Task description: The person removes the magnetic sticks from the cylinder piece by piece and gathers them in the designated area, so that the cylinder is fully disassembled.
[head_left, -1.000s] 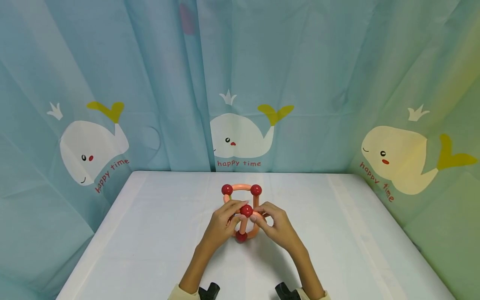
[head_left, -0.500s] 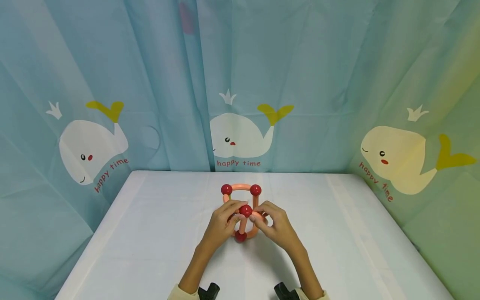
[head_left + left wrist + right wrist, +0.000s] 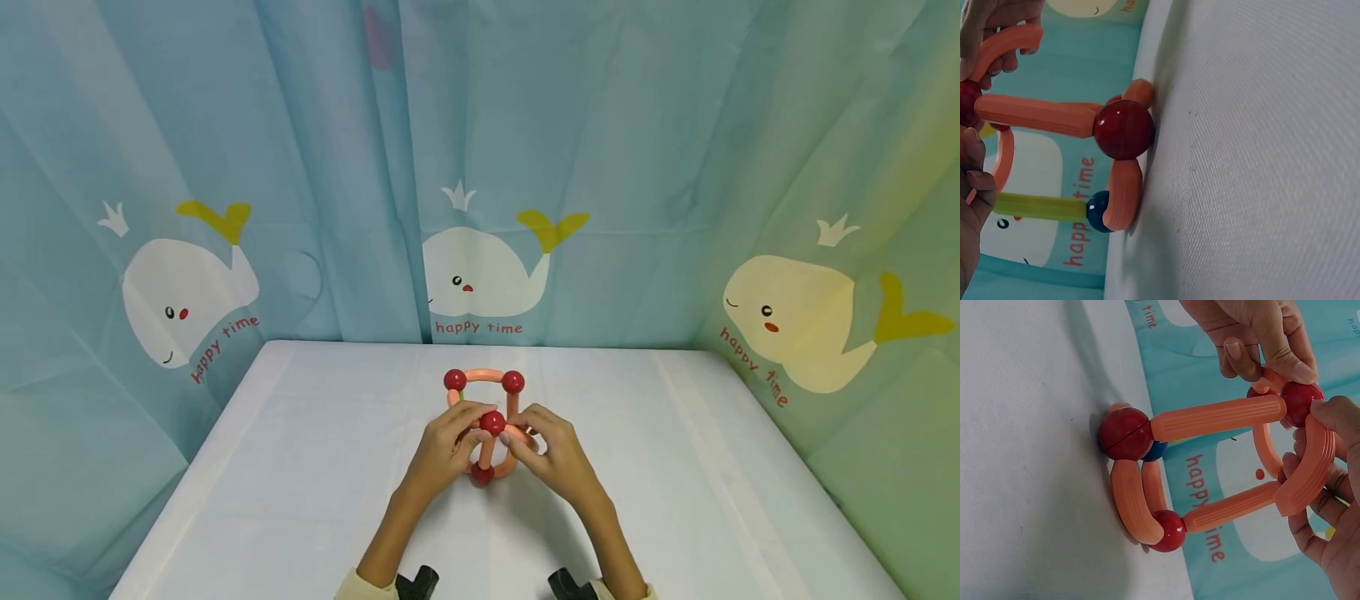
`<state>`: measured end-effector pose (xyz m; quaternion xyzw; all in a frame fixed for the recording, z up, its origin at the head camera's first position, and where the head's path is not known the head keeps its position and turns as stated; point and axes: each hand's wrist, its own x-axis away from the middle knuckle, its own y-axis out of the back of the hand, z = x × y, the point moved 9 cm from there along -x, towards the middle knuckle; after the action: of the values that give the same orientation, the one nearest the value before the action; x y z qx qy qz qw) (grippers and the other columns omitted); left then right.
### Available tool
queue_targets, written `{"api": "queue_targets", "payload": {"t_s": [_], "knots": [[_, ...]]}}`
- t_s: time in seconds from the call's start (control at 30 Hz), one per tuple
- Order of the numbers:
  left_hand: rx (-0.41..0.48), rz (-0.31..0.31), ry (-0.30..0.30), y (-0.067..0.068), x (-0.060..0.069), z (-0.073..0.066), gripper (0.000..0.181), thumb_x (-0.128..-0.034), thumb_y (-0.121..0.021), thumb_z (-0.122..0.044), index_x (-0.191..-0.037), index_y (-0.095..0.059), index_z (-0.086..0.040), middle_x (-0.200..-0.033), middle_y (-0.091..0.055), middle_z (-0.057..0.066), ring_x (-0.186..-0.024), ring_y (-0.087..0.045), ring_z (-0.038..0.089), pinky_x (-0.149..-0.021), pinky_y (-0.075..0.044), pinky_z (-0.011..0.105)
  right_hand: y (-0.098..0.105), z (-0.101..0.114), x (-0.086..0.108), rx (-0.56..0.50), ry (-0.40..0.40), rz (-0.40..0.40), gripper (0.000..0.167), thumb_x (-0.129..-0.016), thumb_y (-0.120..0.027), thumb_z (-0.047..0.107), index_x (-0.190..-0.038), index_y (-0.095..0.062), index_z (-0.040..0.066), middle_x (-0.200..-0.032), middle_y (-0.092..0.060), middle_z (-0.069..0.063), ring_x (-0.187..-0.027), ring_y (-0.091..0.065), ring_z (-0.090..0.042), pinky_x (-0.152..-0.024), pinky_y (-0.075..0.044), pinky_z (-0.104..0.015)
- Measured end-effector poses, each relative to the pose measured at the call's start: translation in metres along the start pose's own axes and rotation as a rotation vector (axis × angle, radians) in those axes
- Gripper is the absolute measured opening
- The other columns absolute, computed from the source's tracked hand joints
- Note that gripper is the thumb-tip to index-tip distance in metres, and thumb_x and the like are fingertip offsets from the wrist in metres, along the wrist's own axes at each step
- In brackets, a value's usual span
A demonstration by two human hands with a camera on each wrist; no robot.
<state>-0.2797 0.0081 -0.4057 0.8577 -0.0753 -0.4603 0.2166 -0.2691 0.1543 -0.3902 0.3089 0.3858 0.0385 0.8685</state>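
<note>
A frame of orange rods and red balls stands on the table; its near upright rod [image 3: 1219,419] joins a bottom ball [image 3: 1126,434] to a top red ball [image 3: 1301,403]. My left hand [image 3: 450,440] pinches the top at that ball, its fingers also by an orange piece. With thumb and fingers my right hand [image 3: 557,450] grips a curved orange rod [image 3: 1311,465], whose one end meets the top ball. The rod's other end stands free beside an upright in the right wrist view. A green rod [image 3: 1041,206] and a blue ball [image 3: 1098,211] show in the left wrist view.
The white table [image 3: 300,467] extends around the frame. Behind and at both sides hangs a blue-green curtain [image 3: 637,167] with printed whales. Black wrist devices [image 3: 418,583] sit near the sleeves.
</note>
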Motion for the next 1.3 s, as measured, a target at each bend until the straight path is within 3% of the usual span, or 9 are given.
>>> {"api": "queue_targets", "payload": {"t_s": [0.3,0.47,0.7,1.0,1.3], "knots": [[-0.013,0.027,0.04,-0.001,0.001,0.003,0.034,-0.0897,-0.068,-0.015,-0.122,-0.066,-0.004,-0.108,-0.067,0.004,-0.084,-0.061,0.012,-0.075,-0.053,0.017,0.008,-0.005,0.004,0.025,-0.025,-0.038,0.011,-0.082,-0.075,0.005,-0.092,-0.071,0.007,-0.083,-0.065,0.004,-0.071,-0.054,-0.004,-0.06,-0.049,-0.021],[-0.016,0.028,0.034,-0.002,0.002,0.003,0.034,-0.0898,-0.068,-0.015,-0.122,-0.066,-0.004,-0.108,-0.067,0.004,-0.083,-0.06,0.012,-0.074,-0.053,0.016,0.015,-0.015,0.005,0.006,-0.074,-0.034,0.008,-0.086,-0.073,0.008,-0.095,-0.072,0.01,-0.084,-0.067,0.006,-0.072,-0.059,-0.005,-0.066,-0.054,-0.026],[-0.017,0.015,0.008,-0.001,0.0,0.001,0.035,-0.089,-0.069,-0.012,-0.124,-0.065,-0.006,-0.108,-0.067,0.005,-0.083,-0.06,0.012,-0.075,-0.052,0.017,0.022,-0.048,0.015,-0.094,-0.309,0.001,0.01,-0.092,-0.068,0.013,-0.1,-0.073,0.011,-0.087,-0.068,0.0,-0.077,-0.061,-0.008,-0.067,-0.053,-0.027],[0.005,0.008,0.013,-0.001,0.001,0.002,0.036,-0.0901,-0.068,-0.013,-0.125,-0.065,-0.008,-0.108,-0.066,0.004,-0.082,-0.056,0.01,-0.069,-0.049,0.013,0.038,-0.109,0.049,0.007,-0.693,-0.05,0.024,-0.092,-0.068,0.03,-0.094,-0.075,0.008,-0.085,-0.074,-0.006,-0.08,-0.064,-0.008,-0.074,-0.048,-0.024],[0.01,0.012,0.039,0.002,0.001,0.002,0.034,-0.0905,-0.068,-0.012,-0.123,-0.065,-0.003,-0.107,-0.067,0.005,-0.082,-0.057,0.011,-0.069,-0.049,0.014,0.036,-0.138,0.07,0.131,-0.81,0.018,0.028,-0.095,-0.064,0.031,-0.095,-0.073,0.005,-0.073,-0.071,-0.006,-0.071,-0.062,-0.014,-0.069,-0.046,-0.028]]}}
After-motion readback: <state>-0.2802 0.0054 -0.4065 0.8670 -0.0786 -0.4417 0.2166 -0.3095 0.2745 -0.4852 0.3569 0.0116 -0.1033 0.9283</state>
